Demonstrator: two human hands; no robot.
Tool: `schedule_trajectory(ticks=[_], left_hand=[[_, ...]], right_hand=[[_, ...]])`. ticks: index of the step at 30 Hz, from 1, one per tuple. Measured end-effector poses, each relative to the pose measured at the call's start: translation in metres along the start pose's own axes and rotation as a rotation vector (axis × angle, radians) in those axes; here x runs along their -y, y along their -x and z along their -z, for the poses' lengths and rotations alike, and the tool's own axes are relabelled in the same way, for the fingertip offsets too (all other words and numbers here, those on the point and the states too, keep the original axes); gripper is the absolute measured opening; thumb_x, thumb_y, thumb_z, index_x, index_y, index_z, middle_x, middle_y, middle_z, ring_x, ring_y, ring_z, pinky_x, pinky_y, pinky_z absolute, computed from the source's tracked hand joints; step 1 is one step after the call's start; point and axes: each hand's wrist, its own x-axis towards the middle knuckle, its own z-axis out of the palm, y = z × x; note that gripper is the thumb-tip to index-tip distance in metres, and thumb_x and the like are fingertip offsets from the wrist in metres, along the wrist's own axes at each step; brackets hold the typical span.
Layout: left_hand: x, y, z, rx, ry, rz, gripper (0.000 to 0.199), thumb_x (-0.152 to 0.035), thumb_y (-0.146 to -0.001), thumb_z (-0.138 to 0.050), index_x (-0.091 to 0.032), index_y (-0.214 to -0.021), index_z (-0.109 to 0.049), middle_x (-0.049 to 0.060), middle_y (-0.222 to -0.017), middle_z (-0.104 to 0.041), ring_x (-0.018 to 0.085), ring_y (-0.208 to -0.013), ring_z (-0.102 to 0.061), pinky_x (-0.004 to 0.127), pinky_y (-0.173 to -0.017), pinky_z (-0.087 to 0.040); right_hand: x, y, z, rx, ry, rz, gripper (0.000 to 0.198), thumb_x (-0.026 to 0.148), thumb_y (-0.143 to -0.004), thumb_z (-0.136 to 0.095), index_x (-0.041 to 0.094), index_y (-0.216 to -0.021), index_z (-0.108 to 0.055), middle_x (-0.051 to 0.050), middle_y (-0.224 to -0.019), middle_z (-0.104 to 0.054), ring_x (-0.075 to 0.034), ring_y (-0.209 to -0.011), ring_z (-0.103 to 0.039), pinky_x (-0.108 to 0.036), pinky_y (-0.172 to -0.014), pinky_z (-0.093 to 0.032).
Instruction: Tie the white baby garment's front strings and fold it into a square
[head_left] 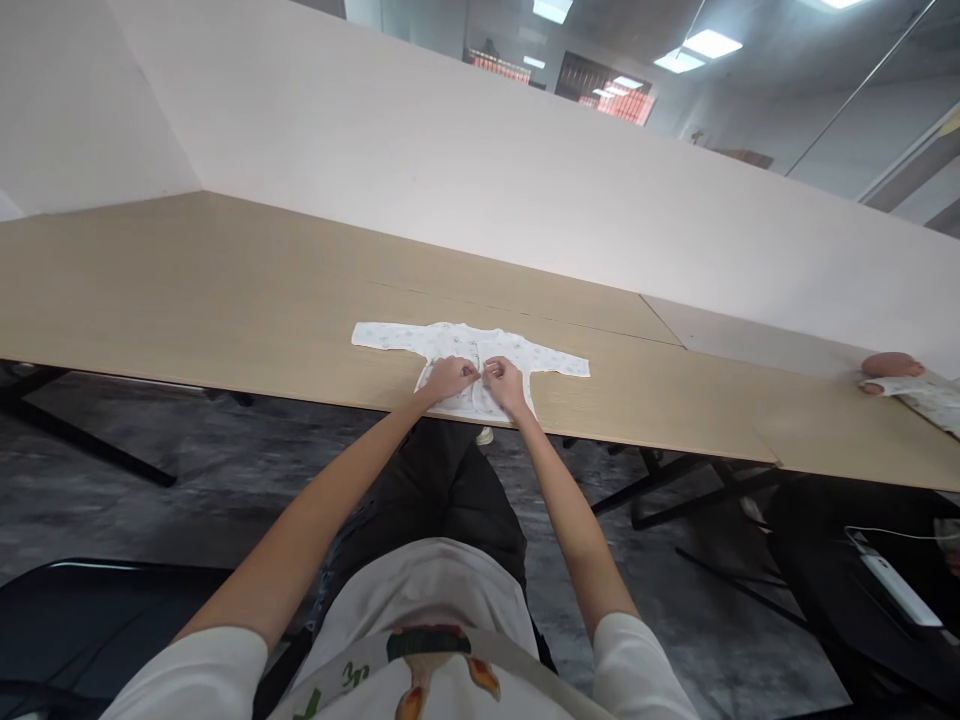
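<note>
A person's left hand (pixel 452 377) and right hand (pixel 503 382) met over the front opening (pixel 478 350) of a little white patterned top (pixel 450 340), spread on a pale wooden table (pixel 225 290) with its hem by the near edge. The fingers of each hand appeared pinched on the cloth at the opening, just beside one another, though any fastener between them was too small to make out. Laying out looked complete: both sleeves (pixel 561 361) stretched to the sides, unfolded, and the body lay broadly flat. Work on the front seemed under way and unfinished; how much of it was joined could not be told, the hands partly covering the lower stretch
</note>
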Motion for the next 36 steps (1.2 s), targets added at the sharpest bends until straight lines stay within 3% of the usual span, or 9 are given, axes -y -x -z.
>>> schedule_trajectory(ticks=[3,10,24,29,36], left_hand=[[0.0004,0.0003,0.0005,0.002,-0.007,-0.013,0.032,-0.041,-0.083,-0.053,-0.018,-0.087,-0.076,0.008,-0.087,-0.075,0.021,-0.082,-0.065,0.029,-0.076,-0.046],[0.0022,0.0009,-0.0008,-0.017,-0.024,-0.005,0.034,-0.043,-0.083,-0.053,-0.019,-0.088,-0.076,0.008,-0.087,-0.075,0.022,-0.084,-0.065,0.029,-0.079,-0.046],[0.0031,0.0011,0.0004,-0.003,0.189,-0.022,0.037,-0.048,-0.078,-0.053,-0.019,-0.085,-0.074,0.006,-0.089,-0.075,0.021,-0.082,-0.066,0.027,-0.074,-0.047],[0.0066,-0.0003,-0.0004,0.003,0.258,-0.040,0.040,-0.050,-0.077,-0.053,-0.017,-0.082,-0.074,0.006,-0.084,-0.075,0.020,-0.077,-0.065,0.027,-0.071,-0.047],[0.0069,0.0034,0.0011,-0.028,0.386,-0.065,0.032,-0.039,-0.075,-0.056,-0.016,-0.084,-0.077,0.007,-0.087,-0.076,0.021,-0.082,-0.067,0.027,-0.076,-0.050]], right_hand=[[-0.0001,0.0091,0.0016,0.094,0.062,0.051,0.017,0.018,-0.072,-0.057,0.022,-0.088,-0.062,0.002,-0.073,-0.066,-0.015,-0.066,-0.060,-0.028,-0.072,-0.050],[-0.0006,0.0071,-0.0006,0.110,0.089,0.110,0.014,0.022,-0.075,-0.060,0.023,-0.088,-0.062,0.000,-0.082,-0.070,-0.014,-0.065,-0.058,-0.029,-0.073,-0.050],[0.0025,0.0091,0.0001,0.028,0.008,0.003,0.010,0.018,-0.068,-0.060,0.023,-0.075,-0.054,0.003,-0.070,-0.064,-0.015,-0.070,-0.063,-0.027,-0.074,-0.050],[0.0040,0.0108,0.0002,0.034,0.004,0.008,0.009,0.020,-0.070,-0.059,0.023,-0.076,-0.054,0.002,-0.071,-0.066,-0.015,-0.070,-0.063,-0.026,-0.073,-0.050],[0.0009,0.0115,0.0006,0.050,-0.011,-0.010,0.014,0.024,-0.073,-0.057,0.022,-0.086,-0.060,0.002,-0.068,-0.067,-0.016,-0.069,-0.064,-0.028,-0.074,-0.051]])
